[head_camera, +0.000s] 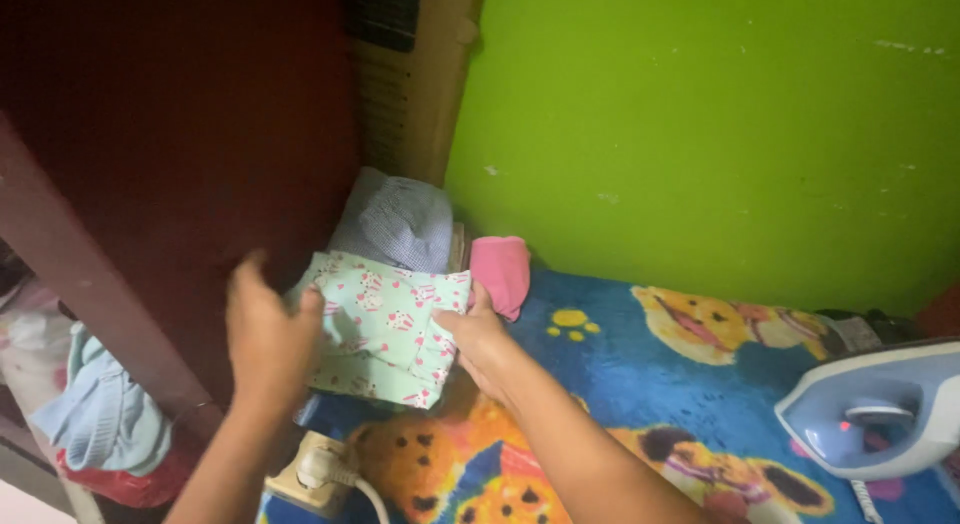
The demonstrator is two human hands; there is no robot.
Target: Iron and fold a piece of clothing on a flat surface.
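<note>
— Folded cloth (pixel 385 329), mint green with small pink figures: where is it right now?

— Held up between both hands, just above the near left corner of the blanket (pixel 640 384). The left hand (pixel 265 334) covers its left edge, the right hand (pixel 480 339) has its right edge.

— How do the fingers sit on it?

— On the right hand the thumb lies over the front of the cloth and the fingers go behind it, closed on the fabric. The left hand shows only its back; its fingers curl round the cloth's edge, so it grips too, though the tips are hidden.

— What is nearest to us, below the hands?

— A cream power strip (pixel 310 474) with a white plug and cord, at the blanket's near edge. The blanket is blue with orange cartoon animals and yellow paw prints.

— And to the sides?

— Low on the right, a white and pale blue iron (pixel 880 409) rests on the blanket, a small red light showing. On the far left, a light blue garment (pixel 100 414) lies bunched over something red, beyond a dark red wooden panel (pixel 180 164).

— Behind the cloth?

— A grey-blue checked fabric bundle (pixel 395 219) and, just beside it, a pink folded piece (pixel 500 269), both near the corner. Farthest back stands the bright green wall (pixel 720 134).
</note>
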